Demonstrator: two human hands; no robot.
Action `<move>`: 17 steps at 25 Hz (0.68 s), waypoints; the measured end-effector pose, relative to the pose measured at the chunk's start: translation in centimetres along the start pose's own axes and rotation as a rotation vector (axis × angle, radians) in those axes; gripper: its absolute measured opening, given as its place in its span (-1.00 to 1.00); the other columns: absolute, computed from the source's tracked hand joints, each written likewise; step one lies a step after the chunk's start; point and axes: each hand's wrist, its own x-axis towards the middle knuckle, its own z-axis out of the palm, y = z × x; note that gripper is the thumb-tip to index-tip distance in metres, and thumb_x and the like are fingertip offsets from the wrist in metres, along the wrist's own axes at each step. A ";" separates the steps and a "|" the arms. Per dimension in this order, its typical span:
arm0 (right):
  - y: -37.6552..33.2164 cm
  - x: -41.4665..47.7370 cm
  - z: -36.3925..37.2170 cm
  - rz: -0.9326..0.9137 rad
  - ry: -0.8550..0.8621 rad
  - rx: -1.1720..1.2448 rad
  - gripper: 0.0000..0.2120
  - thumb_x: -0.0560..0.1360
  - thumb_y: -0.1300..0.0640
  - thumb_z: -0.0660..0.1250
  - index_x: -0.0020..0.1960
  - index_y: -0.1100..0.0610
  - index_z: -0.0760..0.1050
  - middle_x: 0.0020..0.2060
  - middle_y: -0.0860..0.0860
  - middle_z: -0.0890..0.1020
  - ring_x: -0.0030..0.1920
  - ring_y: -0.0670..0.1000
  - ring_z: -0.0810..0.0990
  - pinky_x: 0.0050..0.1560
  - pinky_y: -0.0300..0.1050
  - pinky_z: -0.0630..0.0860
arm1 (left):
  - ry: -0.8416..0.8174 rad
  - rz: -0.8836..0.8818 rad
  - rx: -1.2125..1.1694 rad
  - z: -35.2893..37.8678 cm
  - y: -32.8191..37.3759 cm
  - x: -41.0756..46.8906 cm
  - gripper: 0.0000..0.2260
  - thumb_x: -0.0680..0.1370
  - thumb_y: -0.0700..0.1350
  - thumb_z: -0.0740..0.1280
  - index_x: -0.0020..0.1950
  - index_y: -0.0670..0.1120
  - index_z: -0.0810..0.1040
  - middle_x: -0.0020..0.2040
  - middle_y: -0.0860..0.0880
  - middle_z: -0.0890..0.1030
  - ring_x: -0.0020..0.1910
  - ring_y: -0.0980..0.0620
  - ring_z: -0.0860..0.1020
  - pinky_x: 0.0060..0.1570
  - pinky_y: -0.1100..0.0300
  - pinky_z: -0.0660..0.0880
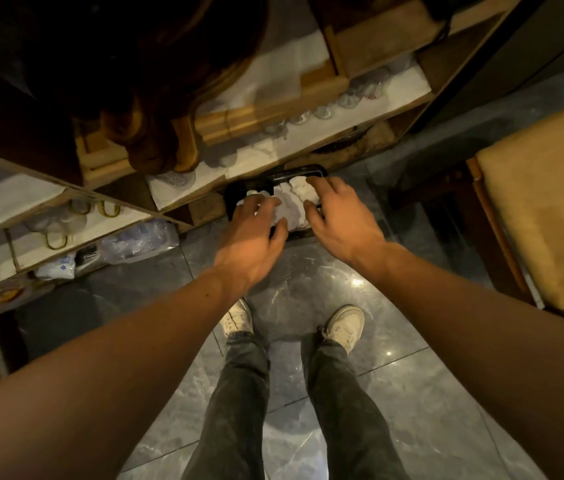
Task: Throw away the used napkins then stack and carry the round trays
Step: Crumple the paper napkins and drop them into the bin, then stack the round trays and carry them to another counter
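Just under the left grip [252, 233] and right grip [339, 216], both with fingers spread and clasping nothing, the crumpled napkins [291, 204] lie in the black bin [303, 170], likely being pushed down for disposal.

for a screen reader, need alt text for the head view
The left hand and right hand reach down, spread open, onto crumpled white napkins in a black bin at the foot of wooden shelves on a grey tiled floor.
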 end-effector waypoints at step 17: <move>-11.9 -10.4 -22.3 -0.251 0.148 -0.351 -0.53 0.61 -0.03 0.16 0.46 0.14 0.32 0.33 0.19 0.48 0.31 0.20 0.45 0.29 0.13 0.40 | 0.211 0.207 0.196 -18.9 13.9 -11.4 -0.58 0.60 0.09 0.12 0.37 -0.11 0.40 0.30 -0.16 0.46 0.27 -0.15 0.43 0.24 -0.02 0.37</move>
